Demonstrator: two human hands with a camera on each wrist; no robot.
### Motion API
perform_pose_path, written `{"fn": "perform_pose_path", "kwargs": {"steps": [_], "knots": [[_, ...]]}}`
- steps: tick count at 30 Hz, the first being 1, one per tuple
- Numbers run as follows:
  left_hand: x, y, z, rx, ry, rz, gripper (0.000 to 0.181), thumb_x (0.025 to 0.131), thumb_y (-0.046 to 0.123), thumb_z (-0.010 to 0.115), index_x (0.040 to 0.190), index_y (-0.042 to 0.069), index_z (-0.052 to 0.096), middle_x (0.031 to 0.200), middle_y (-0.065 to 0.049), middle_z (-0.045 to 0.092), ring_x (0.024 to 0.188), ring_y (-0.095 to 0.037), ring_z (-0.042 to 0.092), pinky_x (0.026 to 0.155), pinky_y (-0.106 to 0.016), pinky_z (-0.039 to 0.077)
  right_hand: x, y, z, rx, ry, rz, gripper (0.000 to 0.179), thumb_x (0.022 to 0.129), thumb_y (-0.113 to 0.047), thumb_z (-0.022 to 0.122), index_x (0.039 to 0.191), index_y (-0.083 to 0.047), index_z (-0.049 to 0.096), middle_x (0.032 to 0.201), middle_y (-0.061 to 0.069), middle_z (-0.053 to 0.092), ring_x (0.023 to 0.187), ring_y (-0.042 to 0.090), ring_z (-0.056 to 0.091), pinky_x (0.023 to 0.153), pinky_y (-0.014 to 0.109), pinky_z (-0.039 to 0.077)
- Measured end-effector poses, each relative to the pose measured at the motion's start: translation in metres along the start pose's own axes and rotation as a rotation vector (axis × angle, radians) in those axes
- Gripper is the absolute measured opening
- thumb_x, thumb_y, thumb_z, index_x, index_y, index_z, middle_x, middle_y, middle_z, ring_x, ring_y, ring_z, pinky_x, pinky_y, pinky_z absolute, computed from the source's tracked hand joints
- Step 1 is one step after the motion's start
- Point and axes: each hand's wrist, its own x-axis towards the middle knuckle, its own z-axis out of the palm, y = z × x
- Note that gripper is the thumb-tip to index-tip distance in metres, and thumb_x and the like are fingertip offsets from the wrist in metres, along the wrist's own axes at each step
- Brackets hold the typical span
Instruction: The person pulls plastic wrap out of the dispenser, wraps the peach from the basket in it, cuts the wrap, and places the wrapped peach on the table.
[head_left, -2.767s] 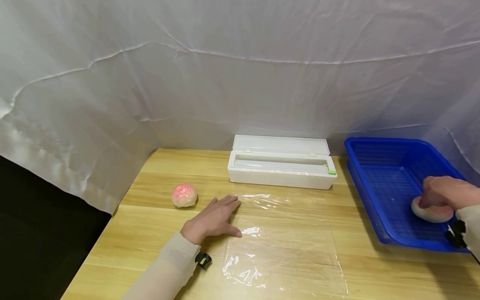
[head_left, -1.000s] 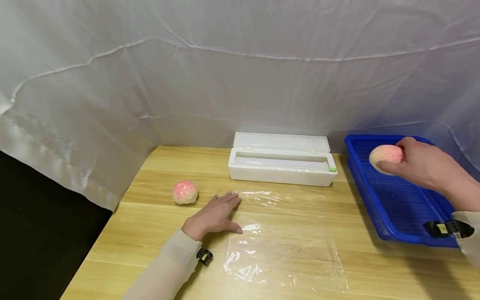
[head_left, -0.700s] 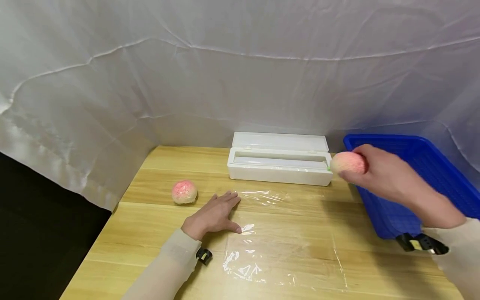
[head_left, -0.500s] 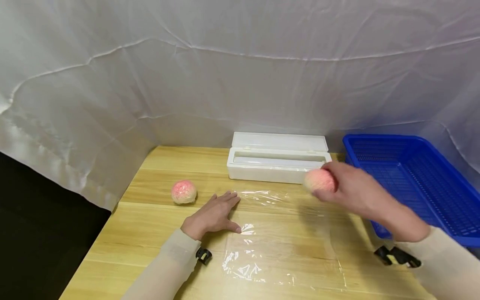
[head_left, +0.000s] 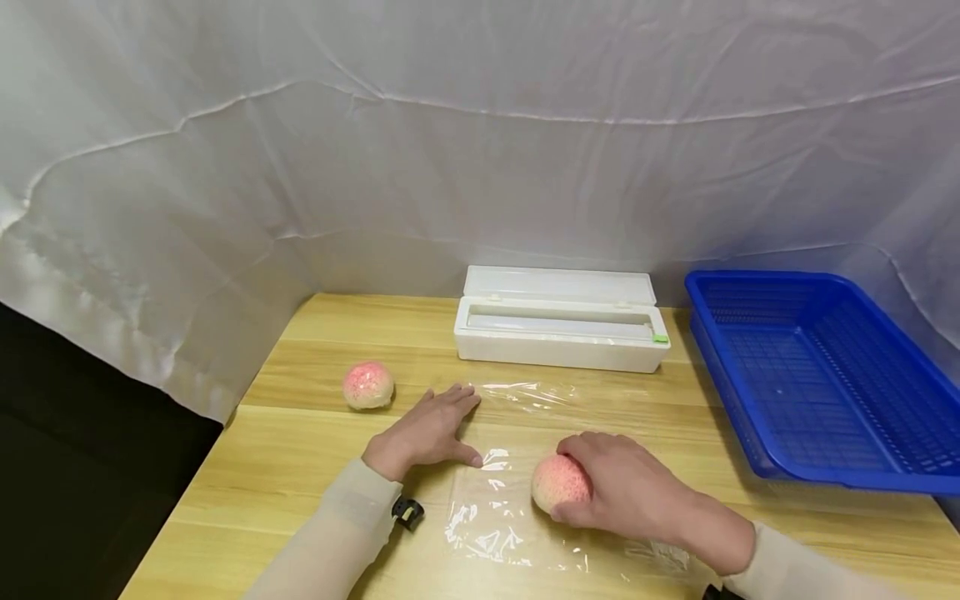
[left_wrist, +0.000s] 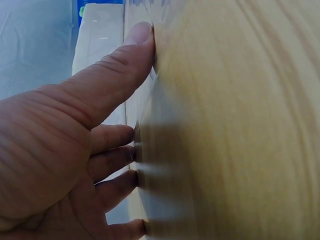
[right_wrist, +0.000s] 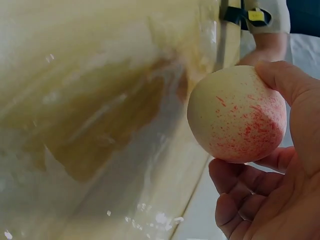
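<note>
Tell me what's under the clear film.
Wooden tabletop shows through the clear film. Whatever lies beneath the left hand, right hand and pink-speckled ball is covered in the head view.

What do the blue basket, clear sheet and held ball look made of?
Blue basket: likely moulded plastic, slight sheen; perforated walls, smooth rim.
Clear sheet: probably thin plastic film, glossy; see-through, wrinkled, sharp glints.
Ball: smooth, matte, red-flecked surface; maybe foam or dough, can't tell.

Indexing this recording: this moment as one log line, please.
left hand: at edge of clear film; right hand: holds pink ball over film; second pink ball: on table; white box: open; blue basket: at right
</note>
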Motion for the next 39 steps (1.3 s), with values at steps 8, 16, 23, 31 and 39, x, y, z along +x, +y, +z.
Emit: {"fn": "perform_pose_path", "kwargs": {"steps": [8,16,23,31,39], "knots": [[-0.001,-0.001,0.000,0.003,0.004,-0.001,0.100,0.083,0.051,0.086,0.160,0.003,0.042,0.170,-0.014,0.033,0.160,-0.033,0.027,0.129,-0.062,0.019,-0.005,-0.004,0.016,-0.025,-0.017,-0.001,0.063,0.075,-0.066,0.085,0.114,-0.019,0.069,0.096,-0.012,0.064,0.087,0.009,0.060,0.078,0.036,0.054],[0.000,-0.002,0.002,0.001,0.003,0.013,0.100,0.083,0.051,0.086,0.160,0.004,0.043,0.170,-0.015,0.035,0.160,-0.035,0.028,0.128,-0.064,0.020,-0.010,-0.003,0.022,0.021,-0.025,0.002,0.072,0.075,-0.076,0.080,0.119,-0.019,0.068,0.101,-0.012,0.062,0.086,0.005,0.060,0.072,0.032,0.054],[0.001,-0.002,0.001,0.002,-0.001,0.005,0.100,0.083,0.052,0.086,0.160,0.005,0.042,0.170,-0.014,0.035,0.160,-0.033,0.027,0.128,-0.063,0.019,-0.015,0.000,0.025,0.079,-0.044,-0.011,0.069,0.074,-0.060,0.088,0.125,-0.019,0.066,0.108,-0.013,0.062,0.091,0.003,0.060,0.078,0.032,0.057],[0.001,-0.001,0.001,0.001,0.000,0.006,0.100,0.083,0.052,0.086,0.160,0.005,0.043,0.170,-0.014,0.035,0.160,-0.034,0.027,0.128,-0.063,0.020,-0.020,0.003,0.026,0.114,-0.053,-0.069,0.067,0.079,-0.046,0.086,0.134,-0.016,0.063,0.117,-0.012,0.061,0.098,0.002,0.060,0.084,0.031,0.058],[-0.006,-0.004,-0.004,-0.094,0.058,0.036,0.097,0.084,0.044,0.087,0.161,0.008,0.041,0.171,-0.015,0.031,0.160,-0.037,0.026,0.129,-0.058,0.020,-0.022,0.004,0.030,0.182,-0.085,-0.033,0.070,0.080,-0.044,0.087,0.139,-0.017,0.059,0.121,-0.011,0.061,0.101,0.003,0.061,0.088,0.033,0.059]]}}
